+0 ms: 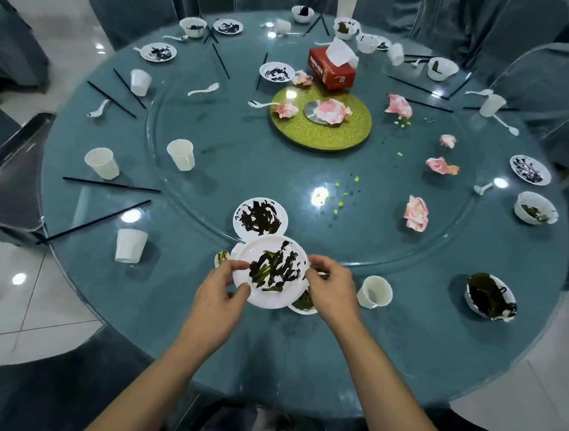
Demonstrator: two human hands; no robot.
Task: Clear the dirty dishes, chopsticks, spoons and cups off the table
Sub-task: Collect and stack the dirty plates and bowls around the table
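A white plate [271,269] smeared with dark and green sauce is held just above the near side of the round table [165,308]. My left hand [223,287] pinches its left rim and my right hand [330,288] grips its right rim. Under it a bowl [302,304] with green residue and a spoon [221,256] peek out. Another dirty plate [260,218] lies just beyond. White cups [374,292] [131,245] [102,162] [180,154] stand nearby, black chopsticks [107,184] lie at the left, and a dirty bowl [491,295] sits at the right.
A glass turntable [214,133] covers the table's middle, with a gold disc [345,136] and a red tissue box [330,68] on it. Crumpled pink napkins [416,213] and green crumbs are scattered about. More bowls, plates, spoons and cups ring the far edge. Covered chairs [133,6] surround the table.
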